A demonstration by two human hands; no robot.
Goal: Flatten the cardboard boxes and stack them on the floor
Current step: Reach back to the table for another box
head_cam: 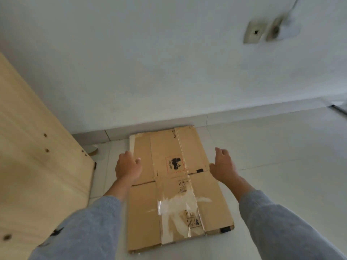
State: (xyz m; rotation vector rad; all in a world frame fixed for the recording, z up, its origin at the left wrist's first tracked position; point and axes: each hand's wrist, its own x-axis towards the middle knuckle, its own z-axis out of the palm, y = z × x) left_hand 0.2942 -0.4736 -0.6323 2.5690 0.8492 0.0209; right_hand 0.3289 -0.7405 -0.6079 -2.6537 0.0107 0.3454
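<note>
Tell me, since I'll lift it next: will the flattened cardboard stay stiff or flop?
The cardboard will probably bend along its visible fold lines. It looks light, being thin and flat. The glossy tape may feel slippery.

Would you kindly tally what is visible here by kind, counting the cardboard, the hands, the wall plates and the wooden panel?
Flattened cardboard boxes: 1 flattened cardboard box plainly on top; a pale edge beneath hints at more, count unclear
Hands: 2, left hand and right hand
Wall socket plates: 2, one socket plate beside the other plate
Wooden panels: 1, wooden panel
Total: 6
</note>
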